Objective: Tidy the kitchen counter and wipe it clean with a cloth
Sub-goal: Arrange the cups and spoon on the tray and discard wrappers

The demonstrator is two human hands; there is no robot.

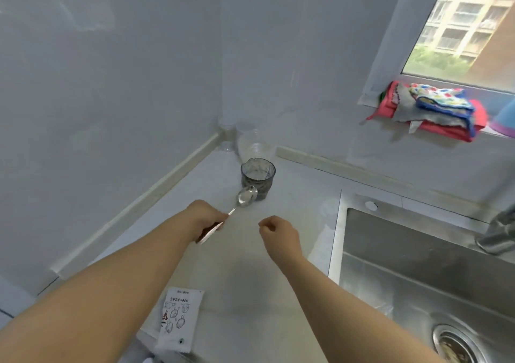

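Counter [292, 195]: pale, running into the wall corner, sink [418, 265] set in at right. Cloths [429, 111]: stacked on the window sill, well apart from both hands. Left hand [204, 217]: closed around a spoon [239, 201] handle, bowl raised just beside a dark glass [257, 177]. Right hand [280, 233]: fingers curled in a loose fist, holding nothing, above the counter. Printed sachet [179, 321]: flat near the front edge. Clear bottle [250, 145]: behind the glass.
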